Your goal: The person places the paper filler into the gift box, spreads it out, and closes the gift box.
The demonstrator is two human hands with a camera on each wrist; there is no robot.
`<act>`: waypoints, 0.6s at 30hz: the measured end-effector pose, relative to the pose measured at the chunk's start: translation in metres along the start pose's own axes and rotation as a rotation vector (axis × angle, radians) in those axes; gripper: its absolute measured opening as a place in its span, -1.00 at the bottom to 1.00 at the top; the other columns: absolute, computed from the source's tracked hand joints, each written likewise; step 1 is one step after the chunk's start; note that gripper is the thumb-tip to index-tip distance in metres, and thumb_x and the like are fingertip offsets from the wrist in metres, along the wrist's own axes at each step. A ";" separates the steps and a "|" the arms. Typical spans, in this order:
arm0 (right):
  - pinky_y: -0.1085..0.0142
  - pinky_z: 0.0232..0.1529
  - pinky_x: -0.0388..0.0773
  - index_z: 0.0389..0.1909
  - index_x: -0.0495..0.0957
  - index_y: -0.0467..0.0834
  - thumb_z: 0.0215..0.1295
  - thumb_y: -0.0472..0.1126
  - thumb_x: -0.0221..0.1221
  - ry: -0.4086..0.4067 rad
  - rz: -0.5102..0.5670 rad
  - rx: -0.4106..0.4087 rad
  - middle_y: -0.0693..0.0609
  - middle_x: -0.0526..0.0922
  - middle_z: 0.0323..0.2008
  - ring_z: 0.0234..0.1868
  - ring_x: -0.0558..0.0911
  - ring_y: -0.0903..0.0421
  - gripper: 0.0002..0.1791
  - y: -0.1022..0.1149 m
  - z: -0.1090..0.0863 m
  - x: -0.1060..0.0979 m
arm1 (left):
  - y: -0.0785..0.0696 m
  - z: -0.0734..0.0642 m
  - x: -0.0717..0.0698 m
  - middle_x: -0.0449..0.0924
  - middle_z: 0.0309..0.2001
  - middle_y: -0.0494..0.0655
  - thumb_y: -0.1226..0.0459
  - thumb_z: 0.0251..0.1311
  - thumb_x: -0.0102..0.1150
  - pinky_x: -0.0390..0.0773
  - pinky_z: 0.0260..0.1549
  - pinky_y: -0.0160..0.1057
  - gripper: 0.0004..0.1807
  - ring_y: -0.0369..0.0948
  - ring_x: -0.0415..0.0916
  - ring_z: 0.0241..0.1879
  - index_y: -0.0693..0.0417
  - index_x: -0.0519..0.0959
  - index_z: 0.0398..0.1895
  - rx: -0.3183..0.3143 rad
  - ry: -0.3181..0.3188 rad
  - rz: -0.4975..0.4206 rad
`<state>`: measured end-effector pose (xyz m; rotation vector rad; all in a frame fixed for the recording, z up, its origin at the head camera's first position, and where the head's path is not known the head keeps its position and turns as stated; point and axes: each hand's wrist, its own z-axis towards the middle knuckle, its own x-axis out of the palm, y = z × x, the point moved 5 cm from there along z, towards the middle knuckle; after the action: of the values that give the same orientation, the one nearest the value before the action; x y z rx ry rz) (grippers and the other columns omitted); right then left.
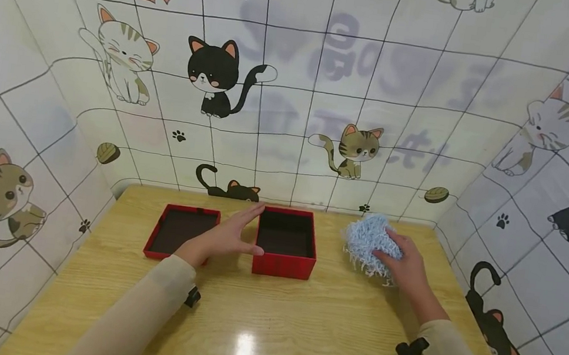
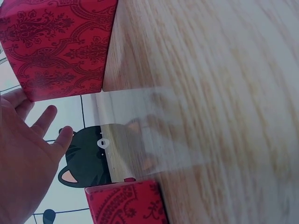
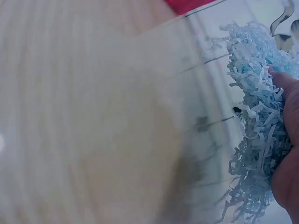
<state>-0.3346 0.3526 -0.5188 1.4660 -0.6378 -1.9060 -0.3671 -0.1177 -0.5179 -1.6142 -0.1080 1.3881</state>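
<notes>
A red patterned box (image 1: 282, 266) with a dark, bare inside stands open-topped at mid-table. Its fingers spread, my left hand (image 1: 224, 236) rests along the box's left side, fingertips at the back corner and thumb by the front corner. In the left wrist view the fingers lie beside the patterned box wall (image 2: 60, 46). Right of the box, my right hand (image 1: 408, 267) grips a fluffy bundle of light blue shredded paper (image 1: 368, 241). In the right wrist view, thin strands hang loose from the shredded paper (image 3: 257, 126), and the thumb presses into it.
A shallow red lid (image 1: 184, 230), dark inside up, lies left of the box, partly behind my left hand. The wooden table (image 1: 266, 329) meets a cat-print backdrop (image 1: 292, 113) at the back and both sides. Black mounts (image 1: 411, 350) sit at the wrists.
</notes>
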 end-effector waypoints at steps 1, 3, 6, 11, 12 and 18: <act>-0.43 0.47 0.32 0.65 0.40 -0.24 0.46 -0.20 0.50 -0.010 0.004 -0.014 -0.33 0.51 0.34 0.48 0.42 -0.41 -0.18 0.005 0.002 -0.002 | 0.000 0.000 0.000 -0.18 0.84 -0.07 -0.27 0.24 0.54 0.06 0.60 0.42 0.31 0.06 -0.17 0.78 -0.22 -0.08 0.87 0.001 0.000 -0.001; -0.43 0.46 0.33 0.63 0.42 -0.25 0.44 -0.22 0.51 -0.031 0.000 -0.043 -0.33 0.52 0.33 0.46 0.43 -0.40 -0.19 0.016 0.006 -0.005 | -0.001 0.000 -0.001 -0.19 0.84 -0.10 -0.25 0.23 0.56 0.06 0.61 0.40 0.32 0.04 -0.17 0.78 -0.23 -0.08 0.87 -0.004 0.002 -0.003; -0.42 0.47 0.33 0.61 0.45 -0.25 0.42 -0.21 0.53 -0.048 -0.003 -0.077 -0.32 0.53 0.35 0.46 0.45 -0.39 -0.19 0.034 0.012 -0.009 | -0.002 -0.001 -0.001 -0.19 0.84 -0.12 -0.24 0.24 0.56 0.05 0.61 0.42 0.31 0.06 -0.17 0.78 -0.22 -0.08 0.87 -0.007 -0.001 -0.005; -0.42 0.46 0.33 0.61 0.46 -0.21 0.41 -0.18 0.54 -0.038 0.023 -0.110 -0.30 0.55 0.35 0.44 0.47 -0.37 -0.18 0.064 0.021 -0.011 | -0.001 -0.002 0.000 -0.20 0.84 -0.13 -0.23 0.25 0.55 0.04 0.61 0.42 0.30 0.05 -0.19 0.78 -0.22 -0.08 0.87 -0.007 -0.003 -0.010; -0.42 0.46 0.33 0.61 0.46 -0.21 0.41 -0.19 0.54 -0.033 0.031 -0.119 -0.30 0.56 0.34 0.44 0.47 -0.37 -0.19 0.070 0.022 -0.010 | -0.001 -0.002 0.000 -0.20 0.84 -0.14 -0.23 0.25 0.55 0.04 0.61 0.42 0.30 0.05 -0.19 0.78 -0.20 -0.07 0.87 -0.008 -0.003 -0.012; -0.34 0.40 0.43 0.60 0.48 -0.19 0.38 -0.26 0.54 -0.015 0.039 -0.151 -0.27 0.58 0.28 0.35 0.53 -0.30 -0.20 0.095 0.031 -0.008 | -0.001 -0.001 0.000 -0.19 0.84 -0.13 -0.21 0.25 0.57 0.05 0.61 0.41 0.31 0.04 -0.18 0.78 -0.10 -0.06 0.87 -0.006 0.003 -0.023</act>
<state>-0.3443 0.2940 -0.4380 1.3365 -0.5129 -1.8936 -0.3653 -0.1179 -0.5172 -1.6150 -0.1293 1.3691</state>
